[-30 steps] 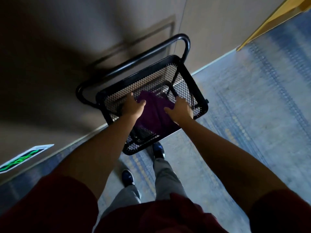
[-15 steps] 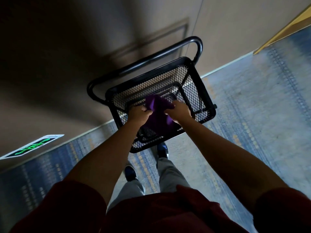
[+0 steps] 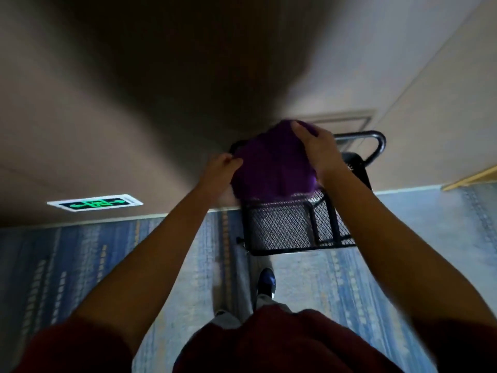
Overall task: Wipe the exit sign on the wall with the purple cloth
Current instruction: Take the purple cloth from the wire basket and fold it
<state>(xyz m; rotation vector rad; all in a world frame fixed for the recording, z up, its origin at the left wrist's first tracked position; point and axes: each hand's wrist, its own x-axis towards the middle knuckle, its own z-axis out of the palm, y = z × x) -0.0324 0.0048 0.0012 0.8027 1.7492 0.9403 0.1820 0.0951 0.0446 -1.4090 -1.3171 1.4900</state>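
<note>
A: What is seen closest?

B: A dark red shirt [image 3: 282, 343] is seen at the bottom. A dark blue shoe [image 3: 266, 282] is seen below it on the blue patterned carpet [image 3: 376, 265].

A: And a bit farther out?

B: A black wire mesh basket cart [image 3: 293, 224] is parked by the wall. The soft purple cloth [image 3: 271, 165] is held up over it, between both hands.

A: How is the cloth held?

B: One edge is pinched by the left hand [image 3: 219, 170], with the fingers curled in tight. The top is gripped by the right hand [image 3: 320, 152], with the fingers laid over the cloth and bent round it. The fingertips under the cloth are hidden, so more cannot be told.

A: Where is the thing to be wiped?

B: The small flat exit sign with glowing green marks [image 3: 94, 202] is fixed low on the beige wall [image 3: 134, 130], just above the carpet. It is off to the left, well apart from the cloth.

A: So what is left to be done?

B: The wiping looks not yet started. The cloth must be carried left and down to the sign.

A: What could go wrong?

B: The cloth could be dropped if one hand is let go while the other grip is loose. The cart could be bumped when the body is turned. The sign is so low that part of it could be missed if the knees are not bent.
</note>
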